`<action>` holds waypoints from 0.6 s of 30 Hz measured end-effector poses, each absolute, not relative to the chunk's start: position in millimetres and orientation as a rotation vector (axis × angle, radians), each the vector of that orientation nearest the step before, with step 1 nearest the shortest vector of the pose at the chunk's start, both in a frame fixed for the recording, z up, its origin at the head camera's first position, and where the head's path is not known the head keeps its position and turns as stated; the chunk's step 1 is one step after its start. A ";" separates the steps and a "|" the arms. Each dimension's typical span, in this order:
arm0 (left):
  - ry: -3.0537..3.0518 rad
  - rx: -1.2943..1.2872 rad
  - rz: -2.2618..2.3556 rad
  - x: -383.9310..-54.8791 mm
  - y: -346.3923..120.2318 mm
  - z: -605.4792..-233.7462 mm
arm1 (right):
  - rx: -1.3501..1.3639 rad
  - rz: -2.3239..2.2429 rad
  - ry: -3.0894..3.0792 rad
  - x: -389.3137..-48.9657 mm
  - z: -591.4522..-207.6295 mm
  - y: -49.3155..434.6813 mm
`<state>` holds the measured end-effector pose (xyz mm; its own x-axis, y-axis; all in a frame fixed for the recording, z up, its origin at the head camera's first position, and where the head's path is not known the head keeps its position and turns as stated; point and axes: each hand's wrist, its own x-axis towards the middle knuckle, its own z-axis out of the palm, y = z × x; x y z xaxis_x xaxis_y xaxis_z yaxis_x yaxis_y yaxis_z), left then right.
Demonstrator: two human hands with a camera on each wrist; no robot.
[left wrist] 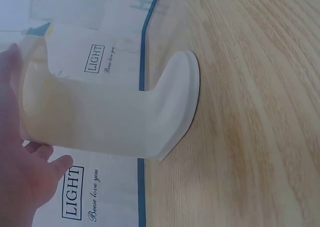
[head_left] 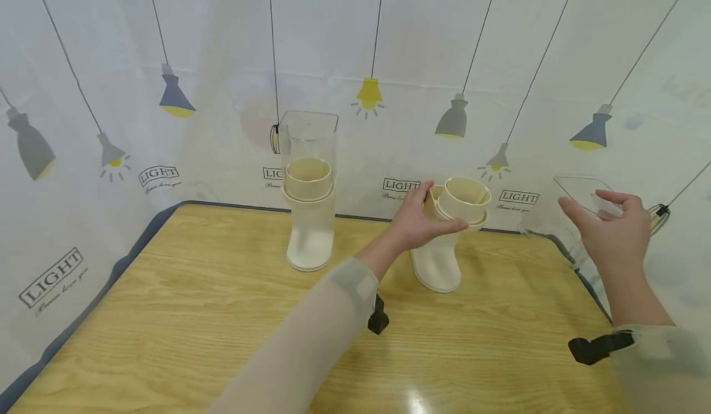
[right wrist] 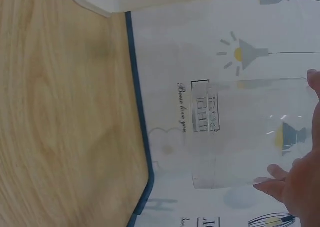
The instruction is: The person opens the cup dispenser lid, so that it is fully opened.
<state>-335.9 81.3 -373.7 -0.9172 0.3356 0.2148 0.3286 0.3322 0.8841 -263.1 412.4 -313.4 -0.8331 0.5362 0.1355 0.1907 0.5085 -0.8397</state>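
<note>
Lamp-printed fabric (head_left: 222,37) hangs behind a wooden table (head_left: 194,315), near whose back edge one cream base (head_left: 312,235) stands under a mounted clear container (head_left: 308,137). Right of it, the left hand (head_left: 419,219) grips a second cream base (head_left: 436,264) near its top; the right hand (head_left: 619,232) holds a separate clear container (right wrist: 240,142) aloft near the back right corner.

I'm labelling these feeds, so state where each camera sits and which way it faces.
Head: worn on the head, facing forward and down over the wooden table; left grip, right grip and sleeves show.
Left wrist: on that wrist, facing the held cream stand; left grip shows partly.
Right wrist: on that wrist, facing the clear container; right grip shows partly, at the picture's edge.
Shared: head and left wrist both show the held cream stand.
</note>
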 end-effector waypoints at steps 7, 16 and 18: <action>2.518 0.655 1.694 -338.2 80.1 -372.6 | -0.621 1.214 -2.443 -272.9 -355.2 422.9; 2.549 0.652 1.671 -338.6 81.0 -373.2 | -0.613 1.178 -2.519 -278.4 -385.2 428.1; 2.550 0.665 1.678 -338.8 80.7 -372.9 | -0.610 1.188 -2.520 -278.4 -389.2 428.6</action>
<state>-338.8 80.7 -372.9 -0.9094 0.3564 0.2145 0.3380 0.3325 0.8804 -278.4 428.6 -389.2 -0.8687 0.4891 0.0778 0.2513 0.5707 -0.7818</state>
